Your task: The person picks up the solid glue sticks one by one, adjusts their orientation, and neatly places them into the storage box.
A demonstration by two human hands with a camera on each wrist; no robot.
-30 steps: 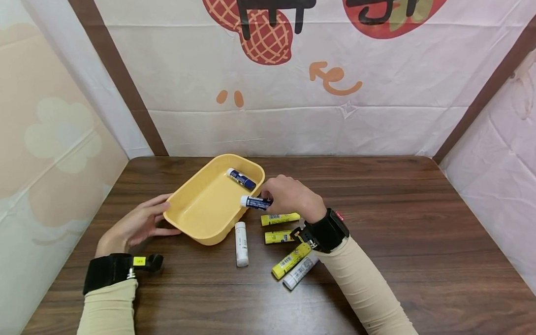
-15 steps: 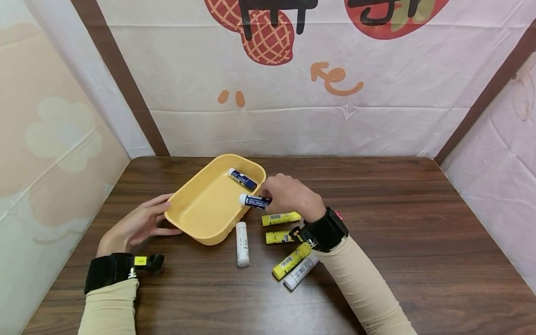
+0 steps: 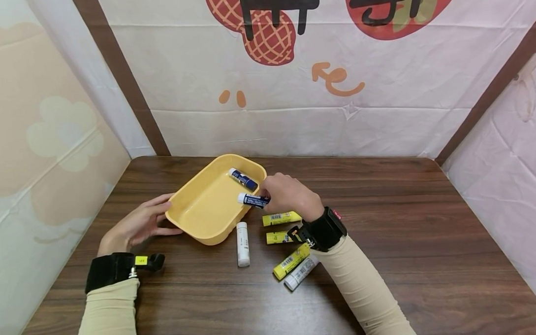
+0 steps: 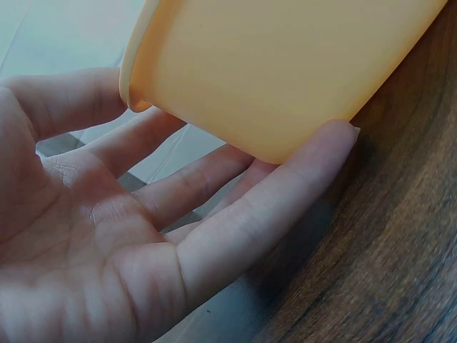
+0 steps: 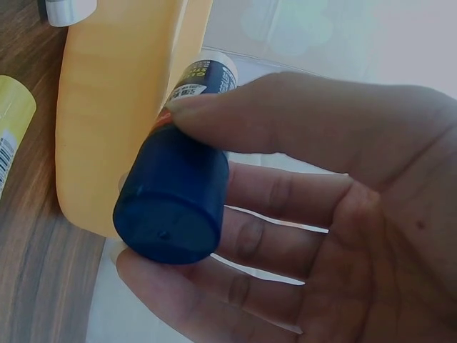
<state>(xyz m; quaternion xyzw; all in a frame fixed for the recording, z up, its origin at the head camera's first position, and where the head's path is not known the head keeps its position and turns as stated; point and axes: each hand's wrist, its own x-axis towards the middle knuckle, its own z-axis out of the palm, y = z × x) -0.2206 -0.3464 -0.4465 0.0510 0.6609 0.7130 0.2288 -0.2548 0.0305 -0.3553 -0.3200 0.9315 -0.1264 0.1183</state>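
A yellow tray (image 3: 194,214) sits on the wooden table (image 3: 407,222) with one blue glue stick (image 3: 243,178) lying in its far corner. My right hand (image 3: 286,196) pinches a second blue glue stick (image 3: 253,200) (image 5: 175,204) over the tray's right rim (image 5: 114,128). My left hand (image 3: 134,224) (image 4: 143,229) rests with straight fingers against the tray's left wall (image 4: 285,71).
On the table right of the tray lie a white stick (image 3: 242,243), yellow sticks (image 3: 281,218) (image 3: 277,237) (image 3: 291,261) and another white one (image 3: 301,273). Fabric walls close in the back and both sides.
My right hand has carried the blue glue stick slightly left and up, further over the tray's rim. The left hand has stayed put.
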